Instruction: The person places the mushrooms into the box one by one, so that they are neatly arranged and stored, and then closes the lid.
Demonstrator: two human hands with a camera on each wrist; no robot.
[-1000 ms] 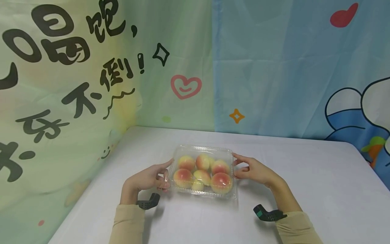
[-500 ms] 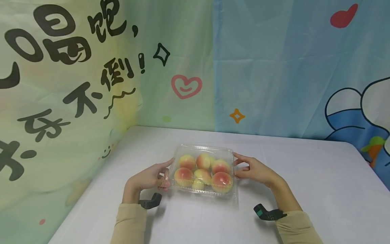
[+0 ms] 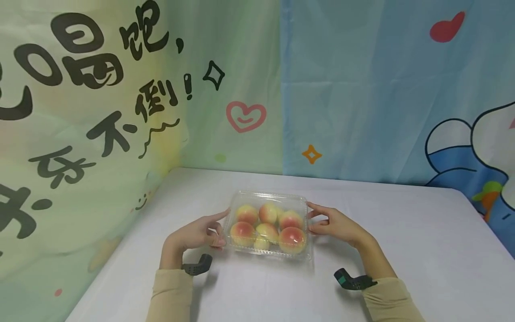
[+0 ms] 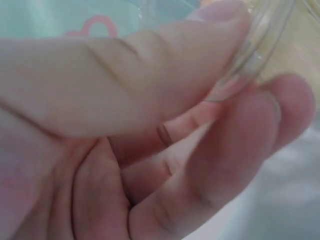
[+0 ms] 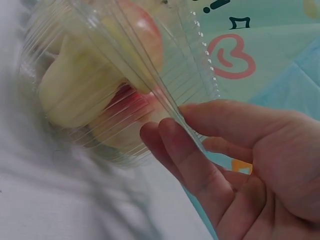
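A clear plastic clamshell box [image 3: 270,195] full of red-and-yellow peaches [image 3: 292,240] is held between both hands over the white table. On its left side, my left hand [image 3: 196,232] pinches the edge. The left wrist view has the thumb above and the fingertips below the box's rim [image 4: 252,55]. My right hand [image 3: 337,225] grips the opposite edge. Seen from the right wrist, its thumb and fingers pinch the flange, and the ribbed box [image 5: 135,160] appears raised over the cloth, peaches showing through the wall.
White cloth covers the table [image 3: 257,290], which reaches back to a printed fabric backdrop [image 3: 330,89]. A second printed sheet [image 3: 80,170] with dark lettering hangs along the left side. Dark wrist devices [image 3: 354,281] sit on both wrists.
The head view has shifted slightly, so the backdrop sits a little differently. Both hands keep their hold on the box, which has hardly moved.
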